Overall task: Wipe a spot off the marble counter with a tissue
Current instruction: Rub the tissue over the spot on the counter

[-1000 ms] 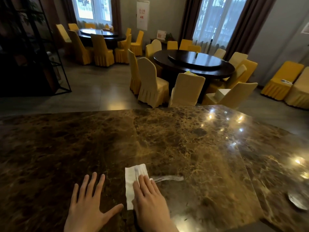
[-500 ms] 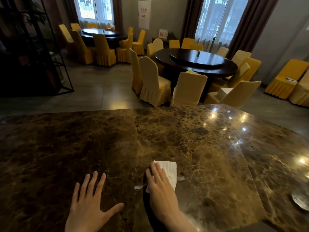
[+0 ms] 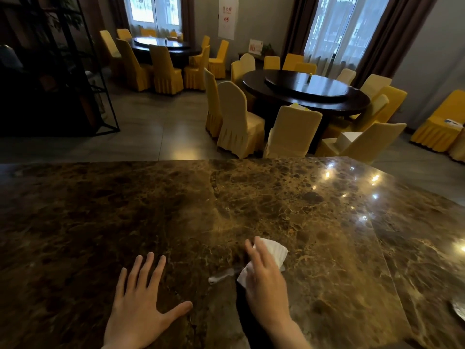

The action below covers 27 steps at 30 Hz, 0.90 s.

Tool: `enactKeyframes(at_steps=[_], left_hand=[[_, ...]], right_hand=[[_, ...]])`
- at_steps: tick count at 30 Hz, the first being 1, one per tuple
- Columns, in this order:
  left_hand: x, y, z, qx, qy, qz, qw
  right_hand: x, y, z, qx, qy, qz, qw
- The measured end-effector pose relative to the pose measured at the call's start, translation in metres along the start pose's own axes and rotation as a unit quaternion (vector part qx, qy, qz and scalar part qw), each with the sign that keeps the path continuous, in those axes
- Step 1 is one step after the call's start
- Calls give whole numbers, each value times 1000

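A brown marble counter [image 3: 176, 210] fills the lower half of the view. My right hand [image 3: 266, 280] presses a white tissue [image 3: 276, 251] flat on it near the front middle; the tissue sticks out past my fingertips and at my palm's left edge. A pale wet streak [image 3: 221, 275] lies on the marble just left of that hand. My left hand [image 3: 141, 306] rests flat on the counter with fingers spread, holding nothing, a short way left of the streak.
Beyond the counter's far edge stand round dark dining tables [image 3: 307, 94] ringed by yellow-covered chairs [image 3: 236, 119]. A black metal shelf [image 3: 75, 79] stands at the left. A shiny object [image 3: 459, 308] lies at the counter's right edge.
My right hand has slid the tissue to the right across the counter, from beside my left hand to the far side of the streak. My left hand has stayed in place.
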<state>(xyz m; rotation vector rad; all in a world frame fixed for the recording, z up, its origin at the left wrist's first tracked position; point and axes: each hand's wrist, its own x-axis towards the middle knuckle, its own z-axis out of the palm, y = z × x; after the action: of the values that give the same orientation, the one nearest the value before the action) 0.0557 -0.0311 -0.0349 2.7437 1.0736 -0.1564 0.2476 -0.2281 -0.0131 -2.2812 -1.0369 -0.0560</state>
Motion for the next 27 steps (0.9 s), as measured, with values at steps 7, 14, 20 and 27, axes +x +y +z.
enactKeyframes(at_steps=[7,14,20,27], left_hand=[[0,-1,3,-13,8,0,1000],[0,0,3,-25,21,-1,999],[0,-2,2,-25,16,3,1000],[0,-1,1,-22,17,1,1000]], right_hand=[[1,19,-4,-140,-98,22,985],[-8,-5,28,-187,-132,-125,965],[5,33,-3,-271,-69,69,958],[-9,-16,22,-221,-125,-59,966]])
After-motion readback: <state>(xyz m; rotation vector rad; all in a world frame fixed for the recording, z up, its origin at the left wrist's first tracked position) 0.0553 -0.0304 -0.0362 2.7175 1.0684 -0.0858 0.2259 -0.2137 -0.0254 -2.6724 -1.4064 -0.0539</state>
